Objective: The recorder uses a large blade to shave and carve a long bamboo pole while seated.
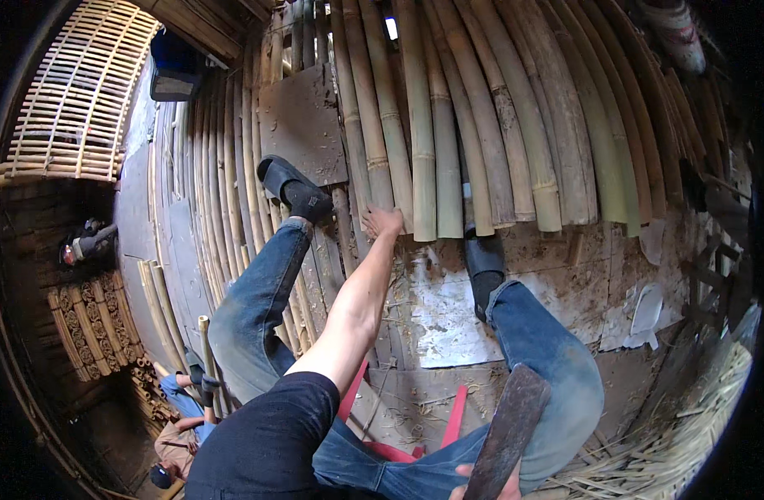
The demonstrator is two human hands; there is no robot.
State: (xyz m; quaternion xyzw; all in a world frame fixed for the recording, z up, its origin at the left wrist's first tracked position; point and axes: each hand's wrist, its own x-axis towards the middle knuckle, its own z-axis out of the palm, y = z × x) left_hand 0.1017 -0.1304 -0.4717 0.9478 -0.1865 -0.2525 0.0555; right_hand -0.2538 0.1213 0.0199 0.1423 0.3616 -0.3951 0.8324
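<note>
At the lower edge, my right hand (510, 490) is closed on a broad, dark-bladed machete (509, 429). Its blade tilts up in front of my right knee, and its handle is hidden. My left arm stretches forward, and my left hand (384, 222) has its fingers curled at the near end of a split bamboo slat (372, 142). More split bamboo slats (422, 150) lie side by side to the right of that hand, their near ends roughly in a row. Some look greenish, others brown and weathered.
I sit on a red stool (454, 417), legs spread. A brown board (303, 121) lies beyond my left foot. Thin bamboo poles (232, 167) and bundled bamboo (94, 325) are at left. Another person (182, 442) works lower left. Bamboo strips (665, 454) pile at lower right.
</note>
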